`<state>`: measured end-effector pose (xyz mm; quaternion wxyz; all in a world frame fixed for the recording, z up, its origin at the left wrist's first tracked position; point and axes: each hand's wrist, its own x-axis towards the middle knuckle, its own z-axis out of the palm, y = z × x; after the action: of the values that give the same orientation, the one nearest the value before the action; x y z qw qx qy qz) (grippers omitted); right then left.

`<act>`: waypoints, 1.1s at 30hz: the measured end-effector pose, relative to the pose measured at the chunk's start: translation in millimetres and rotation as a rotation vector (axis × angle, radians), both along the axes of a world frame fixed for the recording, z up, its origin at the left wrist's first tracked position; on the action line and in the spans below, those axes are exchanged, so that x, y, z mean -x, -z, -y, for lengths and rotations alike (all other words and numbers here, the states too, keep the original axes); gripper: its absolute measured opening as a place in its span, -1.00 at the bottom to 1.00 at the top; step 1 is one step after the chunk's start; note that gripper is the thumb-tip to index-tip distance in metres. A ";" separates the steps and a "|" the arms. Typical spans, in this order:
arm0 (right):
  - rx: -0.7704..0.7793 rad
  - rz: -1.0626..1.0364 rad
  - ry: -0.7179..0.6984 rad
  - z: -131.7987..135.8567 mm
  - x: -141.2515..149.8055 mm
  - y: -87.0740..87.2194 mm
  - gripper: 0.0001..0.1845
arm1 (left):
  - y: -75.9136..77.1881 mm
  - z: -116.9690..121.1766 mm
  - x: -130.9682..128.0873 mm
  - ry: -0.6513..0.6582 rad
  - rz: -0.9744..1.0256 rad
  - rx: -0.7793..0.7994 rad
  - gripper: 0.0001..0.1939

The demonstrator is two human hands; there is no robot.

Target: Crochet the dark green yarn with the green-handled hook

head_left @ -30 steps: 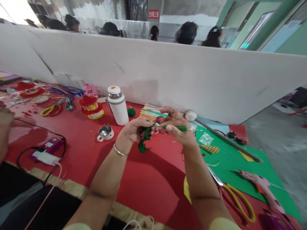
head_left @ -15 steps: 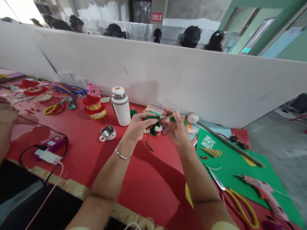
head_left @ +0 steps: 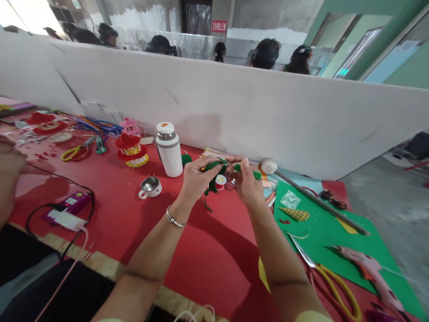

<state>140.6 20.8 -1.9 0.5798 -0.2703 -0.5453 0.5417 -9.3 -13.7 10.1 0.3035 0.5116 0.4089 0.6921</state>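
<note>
My left hand (head_left: 198,180) is closed on a small piece of dark green crochet work (head_left: 212,167). Part of it and a loose tail of yarn (head_left: 208,205) hang below the fingers. My right hand (head_left: 248,185) grips a crochet hook (head_left: 256,175) with a green handle, and its thin metal shaft points left into the piece. The hook's tip is hidden among yarn and fingers. Just beneath my hands lies a small red-and-white spool (head_left: 220,181). A ball of green yarn (head_left: 186,158) sits behind my left wrist, beside the white thermos (head_left: 169,152).
A steel cup (head_left: 150,186) stands to the left, near red tasselled ornaments (head_left: 129,150) and a purple power strip (head_left: 69,206). On the right are large scissors (head_left: 317,266), a pink glue gun (head_left: 370,270) and a green sheet (head_left: 321,232). Another person's hand (head_left: 11,161) rests far left.
My right hand has turned inward and its fingers have come closer to my left hand. The hook sits nearer the green piece, and the hanging tail has shifted slightly.
</note>
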 end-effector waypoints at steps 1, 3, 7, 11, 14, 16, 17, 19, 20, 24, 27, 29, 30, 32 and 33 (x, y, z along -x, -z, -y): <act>-0.031 0.029 0.028 2.9 0.6 0.1 -0.49 | 0.3 0.7 -1.9 -0.017 -0.017 -0.022 -0.93; -0.068 0.071 0.056 10.1 2.5 -1.2 -0.48 | 1.8 2.2 -5.6 -0.045 -0.047 -0.047 -0.93; -0.030 0.128 0.066 21.6 5.3 -6.9 -0.46 | 6.2 3.8 -10.0 -0.110 -0.110 -0.090 -0.89; 0.014 0.129 0.119 20.0 2.6 -10.2 -0.42 | 6.0 5.0 -9.7 -0.138 -0.148 -0.119 -0.87; -0.016 0.155 0.120 15.7 -0.9 -10.6 -0.44 | 3.6 5.8 -7.1 -0.072 -0.113 -0.097 -0.85; -0.055 0.184 0.104 13.9 -2.4 -10.8 -0.46 | 2.1 5.3 -4.3 -0.012 -0.083 -0.079 -0.81; -0.074 0.194 0.096 13.4 -2.8 -10.8 -0.47 | 1.6 4.6 -2.7 0.010 -0.076 -0.072 -0.80; -0.089 0.192 0.086 12.7 -2.9 -10.5 -0.48 | 1.2 2.8 0.8 0.032 -0.086 -0.069 -0.79; -0.083 0.184 0.083 12.4 -2.6 -10.1 -0.49 | 1.4 1.7 2.4 0.031 -0.103 -0.070 -0.80; 0.015 0.132 0.051 11.0 -0.2 -6.7 -0.47 | 4.5 -1.6 5.4 -0.028 -0.215 -0.061 -0.80; 0.080 0.076 0.000 9.4 1.6 -3.3 -0.42 | 6.5 -2.0 4.0 -0.050 -0.246 -0.057 -0.79; 0.091 0.054 -0.018 8.4 2.1 -1.8 -0.41 | 6.6 -1.4 2.8 -0.043 -0.256 -0.058 -0.80; 0.090 0.052 -0.023 8.1 2.1 -1.5 -0.40 | 6.3 -1.1 2.4 -0.045 -0.271 -0.058 -0.81; 0.079 0.066 -0.037 8.0 2.0 -1.9 -0.41 | 5.1 -0.5 2.5 -0.071 -0.313 -0.061 -0.85; 0.068 0.074 -0.043 8.2 1.8 -2.6 -0.42 | 4.5 -0.4 3.2 -0.085 -0.329 -0.063 -0.87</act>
<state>138.8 12.6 0.7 0.5379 -0.2981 -0.5532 0.5619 -12.5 -13.3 5.7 0.1867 0.6095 0.4522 0.6238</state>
